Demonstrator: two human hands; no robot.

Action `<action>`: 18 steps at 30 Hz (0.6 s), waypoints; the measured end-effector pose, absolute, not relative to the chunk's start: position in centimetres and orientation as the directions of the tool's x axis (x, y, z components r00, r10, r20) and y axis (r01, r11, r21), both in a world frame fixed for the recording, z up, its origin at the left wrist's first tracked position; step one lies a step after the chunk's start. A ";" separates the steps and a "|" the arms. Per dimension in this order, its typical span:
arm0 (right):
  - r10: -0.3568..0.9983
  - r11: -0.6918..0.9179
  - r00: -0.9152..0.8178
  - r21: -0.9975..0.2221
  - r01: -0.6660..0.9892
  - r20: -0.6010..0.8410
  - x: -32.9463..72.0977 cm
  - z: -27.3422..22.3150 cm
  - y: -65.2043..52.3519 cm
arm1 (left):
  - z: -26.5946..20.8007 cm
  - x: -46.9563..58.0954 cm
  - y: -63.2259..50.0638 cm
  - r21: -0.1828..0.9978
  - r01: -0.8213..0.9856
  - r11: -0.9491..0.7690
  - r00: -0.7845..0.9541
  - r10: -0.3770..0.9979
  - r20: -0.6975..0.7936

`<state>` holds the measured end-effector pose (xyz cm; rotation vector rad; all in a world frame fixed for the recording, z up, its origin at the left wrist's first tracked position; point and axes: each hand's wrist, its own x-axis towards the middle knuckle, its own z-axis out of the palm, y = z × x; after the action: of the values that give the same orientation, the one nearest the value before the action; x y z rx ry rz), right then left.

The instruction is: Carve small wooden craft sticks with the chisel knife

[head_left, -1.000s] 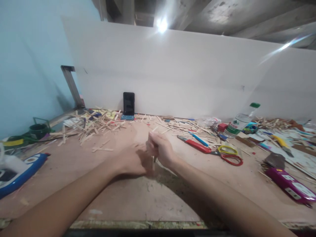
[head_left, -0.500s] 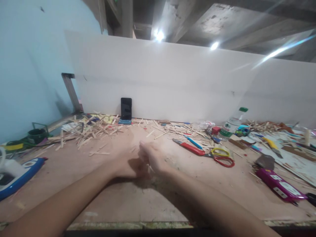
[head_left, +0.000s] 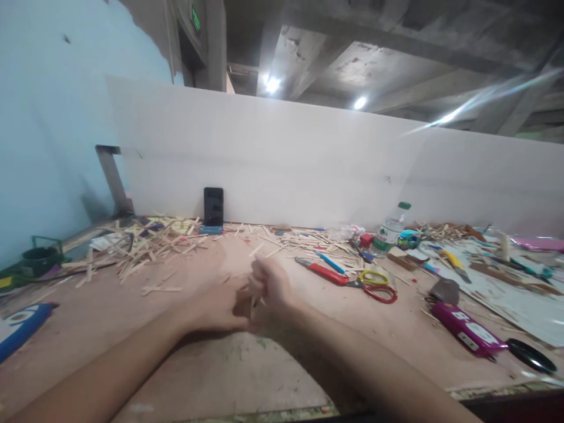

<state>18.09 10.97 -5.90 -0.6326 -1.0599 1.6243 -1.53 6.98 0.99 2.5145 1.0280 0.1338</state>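
Your right hand (head_left: 269, 283), at the centre of the clock, is curled almost into a fist and seems to have hold of a thin strip of wood (head_left: 252, 306) whose pale end shows below the fingers; your left hand (head_left: 222, 306) is blurred at nine o'clock, right beside it, and I cannot tell how far it is open or what it grips. The work on this strip looks under way, not finished; no completed piece can be made out; loose sticks (head_left: 145, 251) lie heaped towards ten o'clock, scissors (head_left: 337, 277) towards two.
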 end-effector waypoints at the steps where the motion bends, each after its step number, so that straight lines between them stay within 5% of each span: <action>1: 0.949 -0.083 -0.306 -0.869 -0.487 0.081 18.2 -6.0 11.0 | 1.0 -1.5 7.0 0.409 0.642 -0.649 0.725 0.687 -0.049; 18: 0.959 -0.234 -0.277 -0.738 -0.634 -0.066 18.3 -6.9 11.8 | 1.4 -1.4 7.0 0.312 0.639 -0.703 0.748 0.662 -0.041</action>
<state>18.27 11.81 -6.88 -0.6348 -0.7243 1.7567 -1.40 7.04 1.37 2.6417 1.0111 0.1057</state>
